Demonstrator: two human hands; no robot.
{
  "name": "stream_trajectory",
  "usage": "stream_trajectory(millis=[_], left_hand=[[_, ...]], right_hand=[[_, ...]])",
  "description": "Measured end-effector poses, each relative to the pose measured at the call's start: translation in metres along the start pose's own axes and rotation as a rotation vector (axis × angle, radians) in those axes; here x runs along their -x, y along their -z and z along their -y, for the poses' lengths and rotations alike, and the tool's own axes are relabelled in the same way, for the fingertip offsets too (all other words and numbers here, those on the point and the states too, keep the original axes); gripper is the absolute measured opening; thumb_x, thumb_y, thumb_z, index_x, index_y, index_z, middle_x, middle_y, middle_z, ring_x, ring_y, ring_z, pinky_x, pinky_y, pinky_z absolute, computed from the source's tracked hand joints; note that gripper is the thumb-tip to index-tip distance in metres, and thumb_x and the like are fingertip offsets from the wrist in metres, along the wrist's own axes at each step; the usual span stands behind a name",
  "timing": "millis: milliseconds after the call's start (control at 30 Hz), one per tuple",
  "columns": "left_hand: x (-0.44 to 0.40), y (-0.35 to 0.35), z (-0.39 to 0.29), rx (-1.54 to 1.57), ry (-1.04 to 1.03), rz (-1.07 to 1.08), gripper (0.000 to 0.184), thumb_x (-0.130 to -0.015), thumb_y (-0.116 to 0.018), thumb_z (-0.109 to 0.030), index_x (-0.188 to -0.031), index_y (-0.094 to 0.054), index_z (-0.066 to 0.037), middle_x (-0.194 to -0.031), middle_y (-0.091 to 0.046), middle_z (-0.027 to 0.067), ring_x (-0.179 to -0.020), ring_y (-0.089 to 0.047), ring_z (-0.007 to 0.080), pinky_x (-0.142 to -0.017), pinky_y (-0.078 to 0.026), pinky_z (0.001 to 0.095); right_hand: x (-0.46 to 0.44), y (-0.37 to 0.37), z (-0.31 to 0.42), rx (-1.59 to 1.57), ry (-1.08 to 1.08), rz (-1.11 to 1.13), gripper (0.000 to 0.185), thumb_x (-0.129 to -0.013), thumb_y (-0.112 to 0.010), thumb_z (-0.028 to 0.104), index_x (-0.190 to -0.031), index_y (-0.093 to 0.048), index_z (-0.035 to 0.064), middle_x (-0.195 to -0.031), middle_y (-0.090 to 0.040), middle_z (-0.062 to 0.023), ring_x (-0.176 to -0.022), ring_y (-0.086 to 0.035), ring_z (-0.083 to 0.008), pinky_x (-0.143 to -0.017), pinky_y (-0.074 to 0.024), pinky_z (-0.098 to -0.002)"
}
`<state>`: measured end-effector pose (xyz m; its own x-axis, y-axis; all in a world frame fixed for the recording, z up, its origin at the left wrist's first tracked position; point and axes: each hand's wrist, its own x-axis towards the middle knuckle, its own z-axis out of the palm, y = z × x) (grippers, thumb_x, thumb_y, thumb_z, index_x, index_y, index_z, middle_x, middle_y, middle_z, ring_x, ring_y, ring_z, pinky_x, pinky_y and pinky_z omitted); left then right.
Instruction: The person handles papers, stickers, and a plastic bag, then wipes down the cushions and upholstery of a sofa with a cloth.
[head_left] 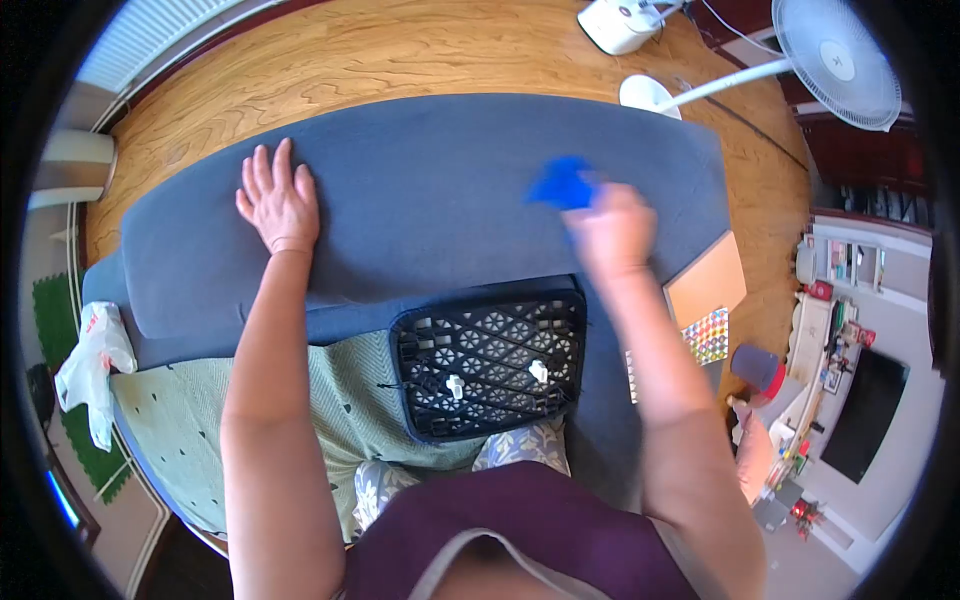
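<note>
A large grey-blue padded cushion (420, 190) stretches across the view in front of me. My left hand (283, 205) lies on its left part with fingers spread, pressing on the fabric and holding nothing. Over the cushion's right part, my right hand (612, 228) is closed around a bright blue cloth (562, 184). Both hand and cloth are smeared by motion, so the cloth's exact shape is unclear. By my knees, a black plastic lattice panel (490, 365) with two white clips rests beside the cushion, apart from both hands.
A green patterned cover (185, 420) and a white plastic bag (98, 365) are at left. At right lie a tan board (706, 280) and a colourful dotted sheet (706, 336). A white standing fan (835, 62) is on the wooden floor (420, 55) beyond the cushion.
</note>
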<state>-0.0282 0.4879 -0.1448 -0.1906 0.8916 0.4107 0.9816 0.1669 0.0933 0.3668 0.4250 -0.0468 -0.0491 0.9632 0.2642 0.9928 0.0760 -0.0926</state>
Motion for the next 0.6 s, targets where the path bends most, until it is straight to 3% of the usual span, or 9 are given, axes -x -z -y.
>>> stream_trajectory(millis=[33, 67, 200, 233, 333, 400, 467, 567, 600], left_hand=[[0.0, -0.002, 0.0, -0.002, 0.004, -0.012, 0.046, -0.093, -0.048, -0.038, -0.138, -0.047, -0.028, -0.147, -0.039, 0.0069, -0.14, -0.028, 0.0276, -0.11, -0.02, 0.0548], [0.0, -0.001, -0.001, -0.005, 0.01, -0.009, 0.046, -0.093, -0.047, -0.039, -0.137, -0.048, -0.028, -0.148, -0.039, 0.0072, -0.14, -0.029, 0.0284, -0.11, -0.02, 0.0556], [0.001, 0.002, -0.003, -0.024, 0.0, -0.067, 0.043, -0.094, -0.046, -0.039, -0.135, -0.05, -0.027, -0.144, -0.044, 0.0082, -0.138, -0.033, 0.0296, -0.108, -0.023, 0.0576], [0.001, 0.002, -0.002, -0.087, -0.011, -0.072, 0.043, -0.094, -0.047, -0.039, -0.135, -0.05, -0.028, -0.143, -0.045, 0.0066, -0.137, -0.034, 0.0277, -0.108, -0.025, 0.0553], [-0.003, 0.004, 0.009, -0.135, -0.177, -0.117, 0.041, -0.092, -0.049, -0.039, -0.131, -0.054, -0.028, -0.136, -0.051, 0.0019, -0.129, -0.043, 0.0235, -0.098, -0.034, 0.0506], [-0.004, -0.009, 0.006, -0.075, -0.052, -0.12, 0.043, -0.096, -0.044, -0.042, -0.137, -0.049, -0.031, -0.143, -0.046, 0.0018, -0.136, -0.035, 0.0222, -0.105, -0.027, 0.0533], [-0.004, -0.021, 0.014, -0.074, -0.038, -0.069, 0.046, -0.098, -0.04, -0.045, -0.142, -0.042, -0.032, -0.149, -0.038, 0.0024, -0.14, -0.029, 0.0224, -0.108, -0.022, 0.0563], [-0.005, -0.022, 0.01, -0.087, -0.021, -0.026, 0.046, -0.099, -0.037, -0.045, -0.143, -0.039, -0.032, -0.152, -0.035, 0.003, -0.142, -0.026, 0.0234, -0.109, -0.02, 0.0575], [-0.005, -0.02, 0.009, -0.099, -0.009, -0.008, 0.046, -0.099, -0.036, -0.045, -0.144, -0.039, -0.032, -0.152, -0.035, 0.0033, -0.142, -0.026, 0.0233, -0.109, -0.02, 0.0584]], right_hand=[[0.0, 0.001, -0.054, 0.04, -0.478, 0.161, 0.026, -0.073, -0.076, 0.032, -0.084, -0.069, 0.0088, -0.077, -0.067, -0.0134, -0.07, -0.066, -0.0308, -0.064, -0.0518, -0.043], [0.006, -0.002, -0.099, 0.037, -0.644, 0.01, 0.029, -0.076, -0.072, 0.037, -0.082, -0.069, 0.0079, -0.079, -0.068, -0.0149, -0.071, -0.067, -0.0326, -0.066, -0.0517, -0.046], [-0.01, -0.022, 0.004, 0.056, -0.43, -0.006, 0.033, -0.074, -0.072, 0.042, -0.078, -0.07, 0.0094, -0.078, -0.068, -0.0128, -0.073, -0.067, -0.0326, -0.066, -0.0516, -0.0458], [-0.013, -0.018, 0.065, 0.002, -0.278, 0.028, 0.036, -0.073, -0.073, 0.042, -0.076, -0.068, 0.0063, -0.077, -0.067, -0.0165, -0.075, -0.067, -0.0345, -0.068, -0.0521, -0.0446], [0.0, -0.044, 0.197, -0.267, 0.104, -0.033, 0.026, -0.064, -0.076, 0.038, -0.068, -0.068, 0.014, -0.071, -0.066, -0.0117, -0.068, -0.065, -0.0313, -0.062, -0.0466, -0.045], [0.025, -0.044, 0.241, -0.436, 0.335, 0.086, 0.029, -0.065, -0.075, 0.039, -0.075, -0.069, 0.0126, -0.079, -0.065, -0.0125, -0.078, -0.064, -0.0318, -0.069, -0.0456, -0.0447], [0.066, -0.027, 0.222, -0.761, 0.293, 0.17, 0.039, -0.065, -0.076, 0.036, -0.09, -0.069, 0.0078, -0.087, -0.065, -0.0135, -0.082, -0.063, -0.0321, -0.073, -0.0458, -0.046], [0.131, 0.055, 0.101, -0.729, 0.135, 0.082, 0.055, -0.062, -0.081, 0.029, -0.11, -0.065, 0.0057, -0.097, -0.066, -0.0134, -0.093, -0.063, -0.0351, -0.084, -0.0481, -0.0456], [0.159, 0.078, 0.055, -0.611, 0.001, -0.029, 0.049, -0.067, -0.08, 0.02, -0.111, -0.065, 0.0038, -0.1, -0.067, -0.0116, -0.091, -0.066, -0.0273, -0.083, -0.0512, -0.0392]])
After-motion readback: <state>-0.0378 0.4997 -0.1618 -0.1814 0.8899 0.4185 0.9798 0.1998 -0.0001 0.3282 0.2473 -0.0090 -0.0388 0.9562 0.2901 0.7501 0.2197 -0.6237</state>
